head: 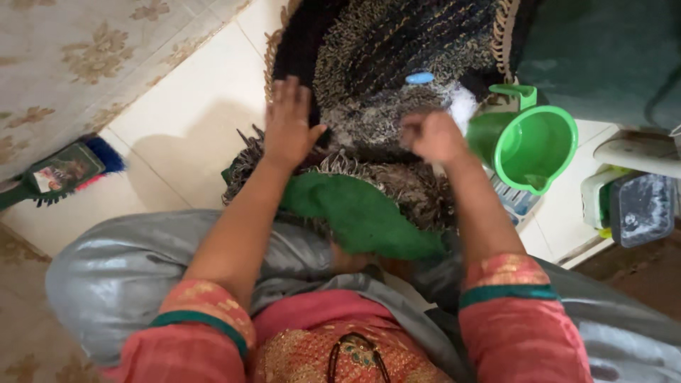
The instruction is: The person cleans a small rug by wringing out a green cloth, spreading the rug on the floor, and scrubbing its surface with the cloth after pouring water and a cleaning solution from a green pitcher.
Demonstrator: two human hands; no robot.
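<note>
- Pressing down, your left hand (289, 126) lies flat with fingers spread on the dark shaggy rug (383, 64), at centre frame a little left; it grips nothing.
- Your right hand (434, 136) is curled into a fist just right of centre, blurred, on the soapy patch of the same rug; whether it clutches a brush or only the pile, you cannot tell.
- Between your two hands the rug's grey-brown pile is bunched, and the rug runs from there to the top centre of the frame.
- A small blue object (420, 77) sits on the rug above your right hand, apart from it.
- White foam (462, 106) shows just right of your right fist.
- A green plastic jug (532, 145) stands right of that hand, close beside the wrist.
- A green cloth (362, 216) lies below the rug, between your forearms.
- At the left edge a green-backed brush (60, 170) rests on the pale tiled floor (184, 120), well apart from both hands.
</note>
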